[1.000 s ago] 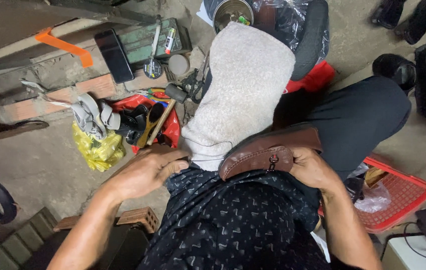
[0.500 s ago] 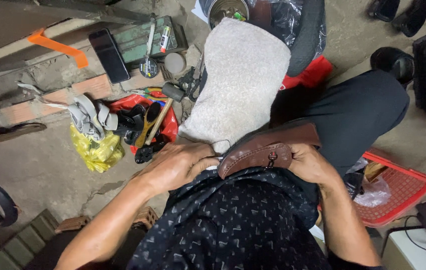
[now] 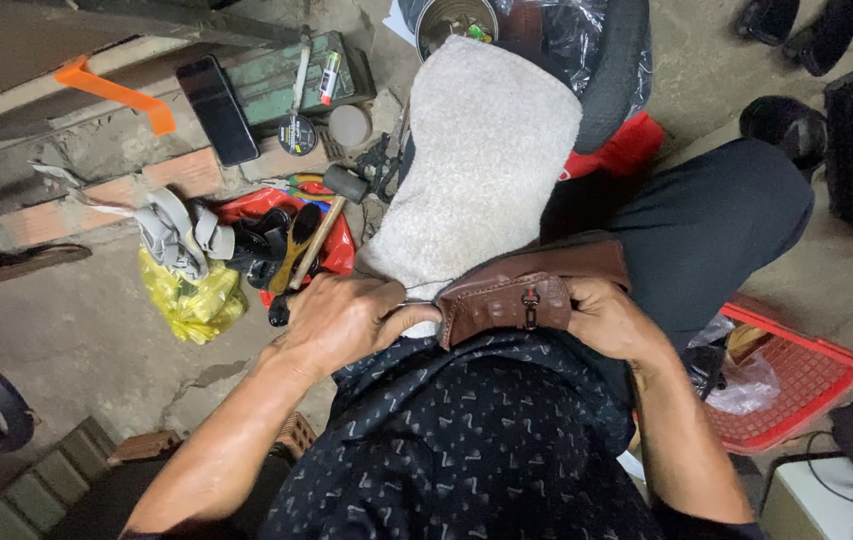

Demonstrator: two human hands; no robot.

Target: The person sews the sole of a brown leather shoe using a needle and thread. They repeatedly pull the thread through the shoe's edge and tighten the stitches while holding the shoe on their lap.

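Observation:
A brown leather loafer (image 3: 522, 290) with a small metal buckle lies across my lap, over a fuzzy grey-white cloth (image 3: 477, 160) draped on my knee. My right hand (image 3: 612, 320) grips the shoe's upper from the right side. My left hand (image 3: 342, 315) is closed at the shoe's toe end, fingers curled; a thin tool or thread seems pinched there, but I cannot make it out. Both hands touch the shoe.
On the floor to the left lie a hammer (image 3: 332, 210), a red tray of tools (image 3: 287, 235), a yellow plastic bag (image 3: 192, 300), grey sandals (image 3: 172, 230), a black phone (image 3: 217, 110) and a green box (image 3: 277, 85). A red basket (image 3: 802, 385) sits at the right.
My left hand has moved right from the lap's edge to the shoe's toe and closed there. The right hand keeps its hold on the shoe.

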